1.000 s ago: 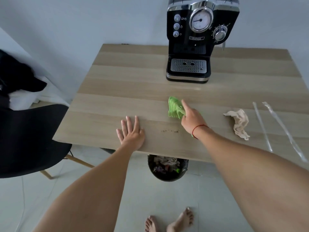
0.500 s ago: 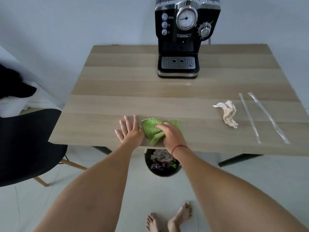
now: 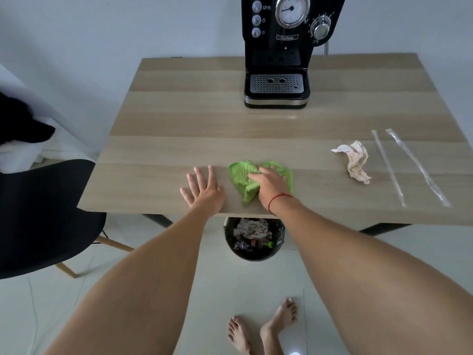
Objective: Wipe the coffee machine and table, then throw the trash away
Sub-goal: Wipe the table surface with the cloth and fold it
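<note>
The right hand [image 3: 272, 185], gripping the crumpled green cloth [image 3: 240, 179], is now near the front edge of the light wooden worktop [image 3: 179, 124], drawn back from mid-surface a second ago. The dark crumbs noted then no longer show. The cloth, which touched the flat left hand [image 3: 204, 193] half a second ago, now lies just apart from it.

A pale grey wall [image 3: 76, 34] rises behind a light wooden table [image 3: 179, 111]; left of the table stands a black chair [image 3: 38, 213] with wooden legs, on a pale tiled floor [image 3: 51, 316].
</note>
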Demonstrator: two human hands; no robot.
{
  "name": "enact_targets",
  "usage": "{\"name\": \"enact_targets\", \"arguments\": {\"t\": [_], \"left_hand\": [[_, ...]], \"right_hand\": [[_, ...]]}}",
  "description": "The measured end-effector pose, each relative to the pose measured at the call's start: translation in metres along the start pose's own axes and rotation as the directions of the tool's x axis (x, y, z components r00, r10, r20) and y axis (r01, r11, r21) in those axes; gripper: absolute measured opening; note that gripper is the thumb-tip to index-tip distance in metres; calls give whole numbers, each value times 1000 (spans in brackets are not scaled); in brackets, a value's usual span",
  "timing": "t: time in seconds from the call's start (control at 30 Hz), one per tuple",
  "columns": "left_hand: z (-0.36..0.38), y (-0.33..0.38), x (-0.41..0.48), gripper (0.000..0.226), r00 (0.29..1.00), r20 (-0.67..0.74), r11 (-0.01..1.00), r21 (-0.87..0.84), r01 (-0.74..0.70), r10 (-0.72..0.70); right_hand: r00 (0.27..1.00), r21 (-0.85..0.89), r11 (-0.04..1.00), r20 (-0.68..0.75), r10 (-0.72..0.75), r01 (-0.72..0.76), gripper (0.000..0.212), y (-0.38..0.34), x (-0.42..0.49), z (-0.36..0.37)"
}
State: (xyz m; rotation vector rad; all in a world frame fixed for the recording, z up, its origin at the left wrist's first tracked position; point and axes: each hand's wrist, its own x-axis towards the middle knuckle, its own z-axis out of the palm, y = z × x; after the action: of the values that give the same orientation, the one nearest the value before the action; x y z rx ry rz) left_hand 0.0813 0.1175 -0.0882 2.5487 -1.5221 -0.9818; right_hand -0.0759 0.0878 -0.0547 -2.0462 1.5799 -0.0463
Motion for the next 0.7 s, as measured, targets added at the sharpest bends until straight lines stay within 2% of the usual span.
{"name": "enact_targets", "arguments": {"t": [0.13, 0.3, 0.53, 0.6, 0.7], "left_hand": [[-2, -6, -7, 56, 999, 15, 999, 38, -36, 35], [1, -10, -18, 55, 997, 52, 997, 64, -53, 50], [1, -12, -19, 56, 996, 77, 996, 66, -55, 50], [1, -12, -18, 56, 996, 79, 996, 69, -52, 46], [1, -12, -17, 56, 996, 80, 996, 64, -55, 50]], "right_hand": [[999, -23, 999, 24, -39, 40, 59, -6, -20, 11], [998, 64, 996, -14, -64, 65, 51, -4, -37, 11], [976, 250, 967, -190, 105, -55, 68, 10, 1, -7], [983, 235, 969, -146, 111, -75, 76, 11, 9, -4], [999, 67, 997, -7, 45, -44, 78, 3, 4, 9]]}}
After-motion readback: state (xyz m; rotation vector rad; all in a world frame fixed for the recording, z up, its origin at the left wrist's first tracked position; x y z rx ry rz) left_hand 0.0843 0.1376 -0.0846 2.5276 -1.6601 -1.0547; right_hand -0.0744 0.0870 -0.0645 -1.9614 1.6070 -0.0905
